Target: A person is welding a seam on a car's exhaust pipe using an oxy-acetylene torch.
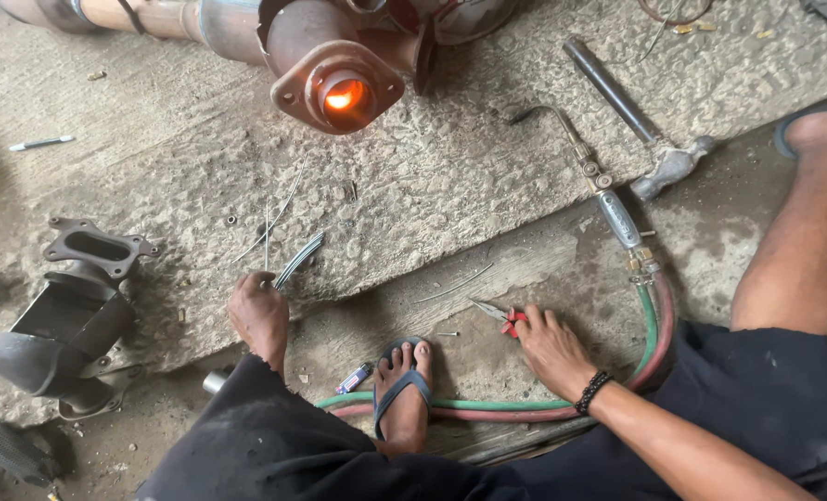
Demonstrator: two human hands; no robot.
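Observation:
My left hand (257, 314) is closed around a bundle of thin metal rods (294, 262) that fan out over the concrete slab (450, 167). On the ground, my right hand (548, 348) grips the red handles of a pair of pliers (499, 315), whose jaws point up and to the left. Between my hands rests my foot in a blue sandal (404, 390). At the top lies a rusty exhaust pipe with a flange (337, 88); its opening glows orange. A welding torch (599, 186) lies on the slab to the right.
Green and red hoses (650, 325) run from the torch under my foot. A hammer (631, 111) lies beside the torch. Dark metal exhaust parts (70, 315) sit at the left. A small lighter (353, 378) lies by the sandal. My other leg (807, 232) is at the right.

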